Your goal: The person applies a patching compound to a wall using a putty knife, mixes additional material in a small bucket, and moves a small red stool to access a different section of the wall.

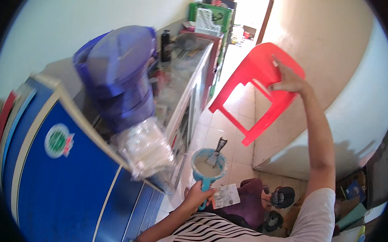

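Note:
My left hand grips the handle of a light-blue plastic dipper containing grey paste, with a metal scraper standing in it. The same hand also holds a square, whitish, stained plate with an orange edge. Up at the right, my right hand holds a red plastic stool in the air, tilted, beside the beige wall.
A blue cabinet and a glass display case line the left, carrying purple bags and plastic packets. Green crates stand farther back. A person in purple is low beside me. A tiled floor runs toward the doorway.

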`<state>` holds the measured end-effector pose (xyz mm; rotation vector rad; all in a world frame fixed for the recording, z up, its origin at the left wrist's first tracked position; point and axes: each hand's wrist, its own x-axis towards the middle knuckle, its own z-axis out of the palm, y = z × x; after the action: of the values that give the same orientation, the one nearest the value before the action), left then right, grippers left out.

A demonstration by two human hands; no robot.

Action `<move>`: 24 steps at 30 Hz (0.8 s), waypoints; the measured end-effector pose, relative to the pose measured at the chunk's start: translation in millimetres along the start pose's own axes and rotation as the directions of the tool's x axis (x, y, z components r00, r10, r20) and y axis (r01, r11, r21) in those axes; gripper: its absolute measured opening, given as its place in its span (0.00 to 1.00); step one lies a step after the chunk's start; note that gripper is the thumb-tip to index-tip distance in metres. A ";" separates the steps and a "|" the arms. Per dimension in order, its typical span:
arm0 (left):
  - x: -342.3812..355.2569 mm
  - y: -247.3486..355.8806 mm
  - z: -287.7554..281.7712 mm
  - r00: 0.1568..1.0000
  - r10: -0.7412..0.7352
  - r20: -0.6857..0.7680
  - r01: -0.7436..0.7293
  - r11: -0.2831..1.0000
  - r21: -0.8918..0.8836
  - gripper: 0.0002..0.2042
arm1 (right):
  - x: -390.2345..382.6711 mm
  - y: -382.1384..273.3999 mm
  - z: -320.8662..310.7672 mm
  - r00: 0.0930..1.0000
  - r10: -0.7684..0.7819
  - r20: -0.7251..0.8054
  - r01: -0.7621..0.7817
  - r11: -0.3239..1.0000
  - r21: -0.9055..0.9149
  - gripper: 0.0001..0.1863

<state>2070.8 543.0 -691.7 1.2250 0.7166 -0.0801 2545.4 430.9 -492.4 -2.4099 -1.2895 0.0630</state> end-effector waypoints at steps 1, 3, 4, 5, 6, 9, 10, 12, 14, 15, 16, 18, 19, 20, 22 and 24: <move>14.9 -6.4 -4.3 1.000 0.015 -0.019 -0.014 1.000 0.017 0.13 | 7.8 7.2 14.8 1.000 0.015 0.008 -0.015 0.999 -0.049 0.70; 43.5 -5.7 -15.2 0.999 0.037 -0.007 -0.037 0.999 -0.038 0.12 | 24.0 17.4 43.4 0.995 0.092 0.050 -0.087 0.992 -0.092 0.71; 54.8 2.4 -21.8 1.000 0.012 0.011 -0.011 0.997 -0.078 0.12 | 32.2 26.9 61.6 0.989 0.133 0.069 -0.125 0.986 -0.109 0.72; 66.6 10.1 -28.5 1.000 -0.012 0.028 0.016 0.993 -0.118 0.12 | 41.4 40.2 80.5 0.990 0.127 0.069 -0.121 0.989 -0.085 0.72; 74.3 13.6 -33.2 0.997 -0.012 0.070 0.023 0.986 -0.166 0.12 | 46.9 54.7 100.2 0.990 0.119 0.072 -0.115 0.992 -0.057 0.72; 122.9 6.3 -53.1 1.000 -0.022 0.021 0.025 0.988 -0.150 0.12 | 74.4 96.9 154.2 0.987 0.126 0.095 -0.123 0.992 -0.040 0.74; 145.3 6.1 -60.5 1.000 -0.015 0.023 0.018 0.990 -0.140 0.13 | 81.4 116.4 175.0 0.984 0.148 0.098 -0.144 0.988 -0.046 0.74; 191.5 -3.7 -75.7 1.000 -0.004 -0.007 0.003 0.987 -0.160 0.14 | 96.8 160.6 225.9 0.979 0.174 0.106 -0.169 0.984 -0.061 0.74; 233.8 1.7 -91.6 0.998 -0.042 -0.040 0.035 0.986 -0.163 0.16 | 106.6 201.0 279.9 0.974 0.200 0.102 -0.195 0.979 -0.064 0.75; 248.4 2.7 -96.3 0.997 -0.060 -0.042 0.053 0.984 -0.168 0.16 | 107.3 214.2 300.8 0.975 0.201 0.094 -0.194 0.978 -0.076 0.75; 261.9 1.7 -100.5 0.996 -0.070 -0.048 0.060 0.983 -0.173 0.17 | 105.4 219.3 319.9 0.965 0.237 0.115 -0.224 0.968 -0.118 0.75; 274.9 -1.3 -101.4 0.992 -0.108 -0.064 0.093 0.974 -0.205 0.17 | 89.6 221.7 361.7 0.946 0.284 0.158 -0.257 0.951 -0.171 0.74; 263.3 -0.5 -99.9 0.992 -0.109 -0.065 0.092 0.970 -0.226 0.18 | 76.1 212.0 372.3 0.939 0.285 0.191 -0.252 0.951 -0.179 0.74; 264.3 -2.2 -95.6 0.994 -0.101 -0.049 0.087 0.966 -0.244 0.18 | 65.6 213.4 374.7 0.926 0.308 0.217 -0.269 0.944 -0.193 0.74; 276.7 -0.9 -95.8 0.995 -0.099 -0.031 0.087 0.961 -0.261 0.19 | 48.9 217.5 399.3 0.893 0.362 0.267 -0.315 0.927 -0.204 0.74; 288.5 -3.2 -102.5 0.996 -0.093 -0.012 0.087 0.964 -0.251 0.18 | 30.6 220.0 437.2 0.896 0.372 0.243 -0.317 0.918 -0.236 0.75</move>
<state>2247.9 722.3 -865.7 0.9526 0.7786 -0.0484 2637.5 491.1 -970.4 -2.8580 -0.9939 0.4197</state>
